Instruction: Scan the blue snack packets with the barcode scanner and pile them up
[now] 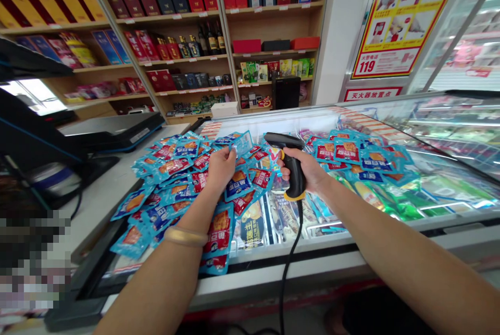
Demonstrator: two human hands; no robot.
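Note:
My left hand (221, 169) pinches a blue snack packet (244, 143) by its edge, above a large pile of blue and red packets (175, 165) on the freezer's glass top. In my right hand (307, 168) is a black handheld scanner (294, 171), its head pointing left toward the held packet. A small colourful wrapper (275, 158) shows at the fingers of the right hand. To the right of the scanner lies a second group of packets (347, 151). The scanner's cable hangs down over the freezer's front edge.
The glass-topped freezer (332, 241) holds frozen goods under its lid. At the left, a counter (97, 189) carries a flat black device (113, 129) and dark equipment. Shelves (175, 16) of boxes and bottles stand behind. A white box (225, 110) sits beyond the freezer.

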